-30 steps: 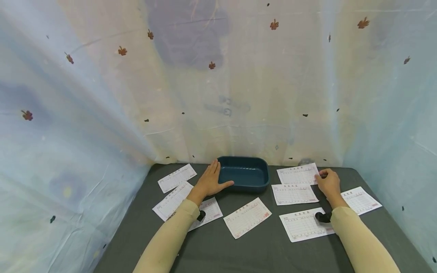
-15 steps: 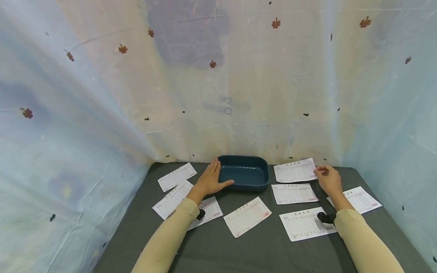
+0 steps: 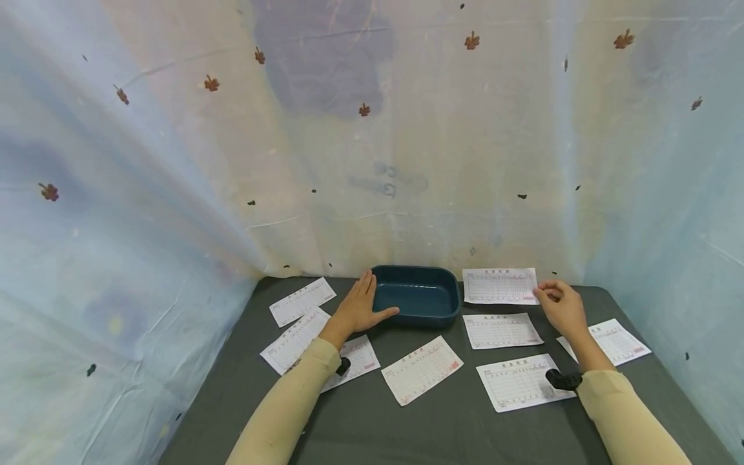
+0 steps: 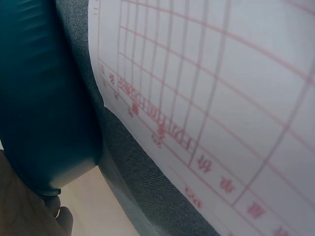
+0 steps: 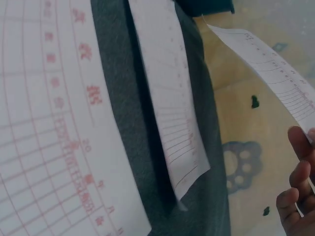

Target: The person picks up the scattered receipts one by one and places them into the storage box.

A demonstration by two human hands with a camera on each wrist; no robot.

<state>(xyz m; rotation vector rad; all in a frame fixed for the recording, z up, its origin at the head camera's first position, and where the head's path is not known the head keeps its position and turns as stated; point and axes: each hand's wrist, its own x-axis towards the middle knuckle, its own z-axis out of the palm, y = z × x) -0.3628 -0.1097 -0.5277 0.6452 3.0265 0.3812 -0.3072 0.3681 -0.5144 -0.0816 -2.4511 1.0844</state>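
Observation:
My left hand [image 3: 356, 310] rests against the left side of a dark teal rectangular dish [image 3: 427, 320], fingers straight along its rim and thumb spread over the near corner. In the left wrist view the dish's outer wall [image 4: 47, 93] fills the left, with part of the hand below. With fingertips and thumb, my right hand [image 3: 560, 309] pinches the right edge of a white printed receipt [image 3: 500, 286] at the back, just right of the dish. The right wrist view shows this receipt [image 5: 275, 69] tilted up in front of the curtain, the curled fingers at its end.
Several more receipts lie on the grey-covered table [image 3: 430, 433]: one in the middle [image 3: 422, 370], two more at right centre [image 3: 502, 331], one at far right [image 3: 616, 341], others at left [image 3: 302, 301]. A patterned curtain [image 3: 407, 161] closes off the back and sides.
My right hand has lifted the back receipt off the table and brought it slightly left and straighter, toward the dish. The left hand and dish have stayed put.

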